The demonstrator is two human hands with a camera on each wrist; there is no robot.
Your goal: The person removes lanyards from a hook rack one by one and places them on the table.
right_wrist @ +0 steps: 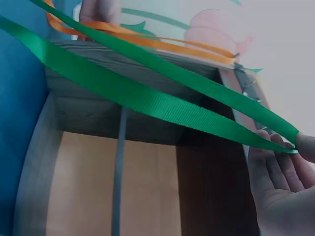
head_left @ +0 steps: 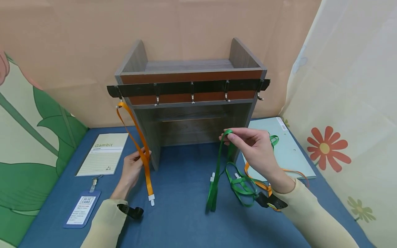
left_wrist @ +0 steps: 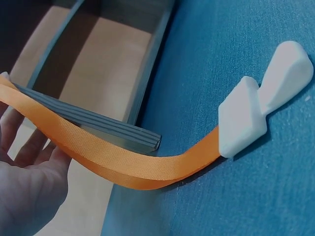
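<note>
An orange lanyard (head_left: 148,175) hangs from the leftmost hook of the black rail (head_left: 173,89), its white clip (left_wrist: 243,118) dangling low. My left hand (head_left: 133,167) holds its strap partway down, beside the shelf's left side; the strap partly covers the fingers. My right hand (head_left: 255,144) pinches a green lanyard (right_wrist: 162,105) between thumb and fingertips, in front of the shelf's right side. Two green strands run down from the pinch, and a white clip (head_left: 212,177) shows beside them. Several hooks to the right carry nothing.
A grey wooden shelf (head_left: 190,65) stands at the back, the rail across its front. On the blue table lie a notepad (head_left: 103,155) and a blue card holder (head_left: 82,210) at left. Another green lanyard (head_left: 245,189), orange straps (head_left: 263,186) and a pale folder (head_left: 291,148) are at right.
</note>
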